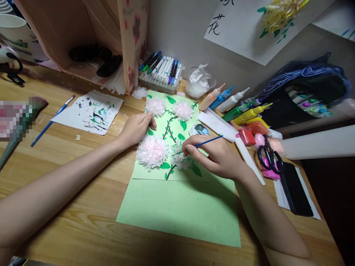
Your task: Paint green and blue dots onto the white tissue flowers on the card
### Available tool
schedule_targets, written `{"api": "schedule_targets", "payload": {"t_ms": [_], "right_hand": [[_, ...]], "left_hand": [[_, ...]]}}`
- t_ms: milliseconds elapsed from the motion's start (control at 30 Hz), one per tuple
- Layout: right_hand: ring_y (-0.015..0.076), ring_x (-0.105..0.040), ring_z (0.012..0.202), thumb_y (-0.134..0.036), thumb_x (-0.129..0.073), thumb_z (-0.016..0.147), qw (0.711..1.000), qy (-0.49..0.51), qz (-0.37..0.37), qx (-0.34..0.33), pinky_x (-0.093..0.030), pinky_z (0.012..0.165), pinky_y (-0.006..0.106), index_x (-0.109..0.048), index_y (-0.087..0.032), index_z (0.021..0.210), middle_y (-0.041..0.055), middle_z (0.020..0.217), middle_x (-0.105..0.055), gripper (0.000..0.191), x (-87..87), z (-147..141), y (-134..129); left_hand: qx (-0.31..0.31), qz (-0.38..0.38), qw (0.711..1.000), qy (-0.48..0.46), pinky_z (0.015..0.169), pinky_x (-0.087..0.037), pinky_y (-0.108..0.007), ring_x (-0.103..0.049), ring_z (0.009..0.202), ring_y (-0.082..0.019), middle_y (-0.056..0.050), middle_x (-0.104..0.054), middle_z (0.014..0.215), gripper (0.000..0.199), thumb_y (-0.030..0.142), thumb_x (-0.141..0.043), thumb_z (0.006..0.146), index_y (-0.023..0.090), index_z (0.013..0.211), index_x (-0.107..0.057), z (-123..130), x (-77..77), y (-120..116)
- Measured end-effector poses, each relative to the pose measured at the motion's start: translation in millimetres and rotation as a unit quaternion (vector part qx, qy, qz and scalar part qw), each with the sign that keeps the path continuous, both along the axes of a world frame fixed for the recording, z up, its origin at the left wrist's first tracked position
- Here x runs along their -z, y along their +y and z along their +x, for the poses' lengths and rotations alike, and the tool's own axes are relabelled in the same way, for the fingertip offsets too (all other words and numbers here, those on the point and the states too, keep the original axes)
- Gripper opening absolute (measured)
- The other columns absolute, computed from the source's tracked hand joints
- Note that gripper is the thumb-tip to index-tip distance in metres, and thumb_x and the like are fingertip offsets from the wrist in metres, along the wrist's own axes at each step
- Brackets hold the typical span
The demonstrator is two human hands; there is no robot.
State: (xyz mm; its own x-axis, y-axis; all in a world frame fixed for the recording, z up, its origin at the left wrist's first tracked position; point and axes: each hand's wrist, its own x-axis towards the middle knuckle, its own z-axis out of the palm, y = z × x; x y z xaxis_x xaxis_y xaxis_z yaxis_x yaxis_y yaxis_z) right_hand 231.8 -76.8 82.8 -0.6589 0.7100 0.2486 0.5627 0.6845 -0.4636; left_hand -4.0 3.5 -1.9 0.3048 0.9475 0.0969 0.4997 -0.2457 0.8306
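My right hand (217, 155) pinches a thin blue paintbrush (206, 141). Its tip is at a pink paper flower (181, 157) that has green marks on it, at the lower right of a light green sheet (145, 174). At the sheet's left edge rests my left hand (135, 129), its fingers curled in, between two other flowers. Below it is a large pink paper flower (152, 151), and above it a smaller pink flower (155, 106). Painted green leaves and dark stems run between the flowers. A paint palette (199, 129) is partly hidden behind my right hand.
A second green sheet (180, 210) lies underneath. To the left are a paint-stained paper (97, 114) and another blue brush (52, 120). Markers (163, 70), a clear cup (198, 83) and paint bottles (212, 96) stand behind; scissors (269, 159) and a black phone (296, 188) lie right.
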Motion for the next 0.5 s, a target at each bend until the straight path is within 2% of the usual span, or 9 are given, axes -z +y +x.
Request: {"api": "schedule_targets", "payload": {"t_ms": [200,367,500], "right_hand": [[0.0128,-0.064,0.065,-0.023,-0.04,0.1,1.0,0.017,0.004,-0.002,-0.047,0.063,0.024,-0.06,-0.018,0.086,0.0029,0.072,-0.069,0.025,-0.6,-0.8,-1.1],[0.015,-0.065,0.067,-0.021,-0.042,0.099,0.999,-0.018,0.041,-0.015,-0.049,0.065,0.026,-0.061,-0.018,0.086,0.0047,0.073,-0.07,0.023,0.5,-2.1,-2.0],[0.0141,-0.063,0.066,-0.02,-0.041,0.099,0.999,0.01,0.032,-0.003,-0.048,0.063,0.025,-0.06,-0.019,0.086,0.0034,0.072,-0.068,0.023,-4.5,-0.6,-2.8]], "left_hand": [[0.002,-0.003,1.0,0.001,0.076,-0.045,-0.03,-0.064,0.077,-0.019,-0.004,-0.073,0.078,0.052,0.042,-0.029,0.099,0.02,0.07,-0.065,-0.2,0.8,0.5],[0.0,-0.001,1.0,-0.001,0.076,-0.045,-0.03,-0.064,0.077,-0.019,-0.004,-0.073,0.078,0.051,0.041,-0.029,0.099,0.021,0.069,-0.065,0.0,0.4,0.1],[0.001,-0.004,1.0,0.0,0.077,-0.045,-0.031,-0.064,0.076,-0.019,-0.004,-0.073,0.078,0.05,0.04,-0.029,0.099,0.022,0.069,-0.065,0.0,-0.1,-0.3]]}}
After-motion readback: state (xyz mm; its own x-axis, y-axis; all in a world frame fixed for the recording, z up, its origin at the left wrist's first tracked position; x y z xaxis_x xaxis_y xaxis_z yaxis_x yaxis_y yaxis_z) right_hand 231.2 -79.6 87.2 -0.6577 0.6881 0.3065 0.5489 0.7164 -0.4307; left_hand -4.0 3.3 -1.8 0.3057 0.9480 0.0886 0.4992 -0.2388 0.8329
